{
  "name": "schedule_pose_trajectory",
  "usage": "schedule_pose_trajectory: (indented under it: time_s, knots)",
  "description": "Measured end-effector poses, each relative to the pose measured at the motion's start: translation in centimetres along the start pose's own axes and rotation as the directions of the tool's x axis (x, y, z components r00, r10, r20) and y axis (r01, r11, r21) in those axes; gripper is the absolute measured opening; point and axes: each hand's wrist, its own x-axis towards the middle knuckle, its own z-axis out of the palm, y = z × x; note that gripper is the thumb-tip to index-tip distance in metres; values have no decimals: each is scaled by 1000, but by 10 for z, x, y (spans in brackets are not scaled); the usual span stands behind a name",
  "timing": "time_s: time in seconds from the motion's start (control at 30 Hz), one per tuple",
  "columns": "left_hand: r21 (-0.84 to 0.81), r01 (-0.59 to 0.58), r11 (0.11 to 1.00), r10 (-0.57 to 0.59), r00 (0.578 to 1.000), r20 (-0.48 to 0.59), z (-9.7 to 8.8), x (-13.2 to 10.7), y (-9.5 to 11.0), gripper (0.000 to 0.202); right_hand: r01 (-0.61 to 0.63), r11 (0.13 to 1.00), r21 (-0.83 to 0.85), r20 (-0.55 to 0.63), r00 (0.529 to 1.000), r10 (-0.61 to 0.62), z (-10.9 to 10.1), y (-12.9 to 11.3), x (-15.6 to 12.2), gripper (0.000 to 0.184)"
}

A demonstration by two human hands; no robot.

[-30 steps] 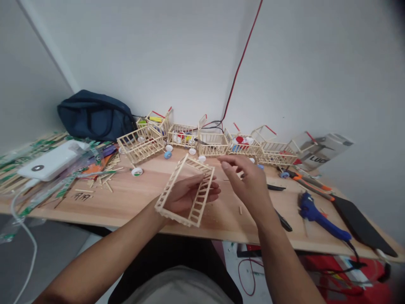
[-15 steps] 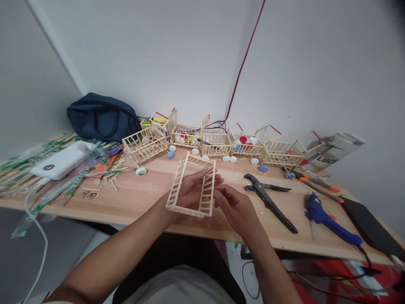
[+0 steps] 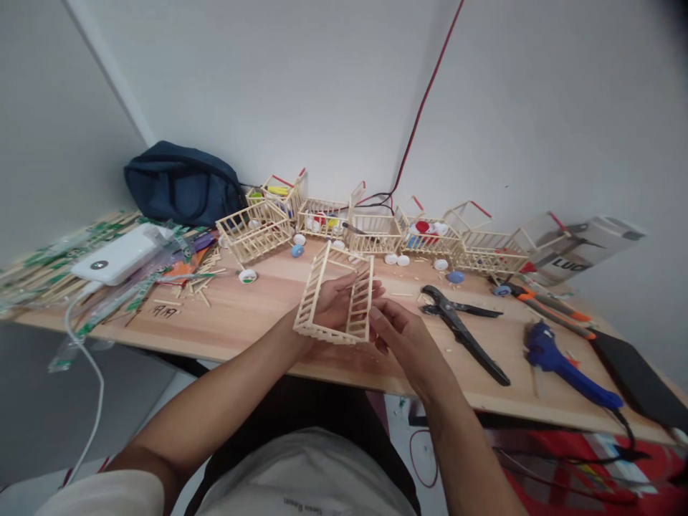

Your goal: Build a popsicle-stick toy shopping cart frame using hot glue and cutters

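Note:
A small rectangular basket frame [image 3: 334, 334] of pale wooden sticks, with slatted sides and an open middle, is held above the front of the table. My left hand [image 3: 332, 299] reaches under and through it, palm up, gripping its right slatted side. At that same side, the bent thumb and fingers of my right hand [image 3: 400, 331] close on the lower right edge. Behind them stands a row of finished-looking miniature stick carts, among them a cart [image 3: 255, 233] with bottle-cap wheels and a cart [image 3: 375, 235] in the middle.
Black-handled pliers [image 3: 465, 333], a blue glue gun [image 3: 570, 373] and orange-handled pliers [image 3: 553, 312] lie at right beside a black flat object [image 3: 634, 376]. On the left are a white power bank [image 3: 121, 256], bundled sticks [image 3: 59, 261] and a blue bag [image 3: 185, 185].
The view has shifted slightly, so the table sits further right and higher in it. My right fingers have come closer in on the frame's right edge; the left hand keeps its hold.

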Motion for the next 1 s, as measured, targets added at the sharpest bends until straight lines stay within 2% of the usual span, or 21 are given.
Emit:
schedule_pose_trajectory:
  time_s: [0.13, 0.27, 0.5, 0.77, 0.87, 1.0]
  knots:
    - [21, 11, 1000, -10, 999, -38, -1, -2, -1, 32, -14, 1000, 3, -14, 1000, 14, 0, -1, 1, 38]
    - [73, -22, 997, 22, 1000, -5, 3, -6, -2, 38, -7, 1000, -10, -26, 1000, 7, 0, -3, 1, 36]
    - [133, -13, 991, 23, 997, -76, 1, 0, -2, 42, 33, 997, -72, -85, 996, -39, -1, -1, 2, 31]
    - [184, -31, 982, 32, 999, 0, -1, -2, -2, 29, 44, 995, -85, -141, 988, -56, -1, 0, -3, 27]
    - [161, -25, 987, 12, 996, 84, -2, -3, -4, 27, 68, 993, -94, -165, 983, -83, -3, -1, -4, 26]
    - [152, -77, 985, 47, 980, 192, -3, -8, -6, 21, 88, 991, -96, -204, 973, -106, -9, -5, -5, 27]
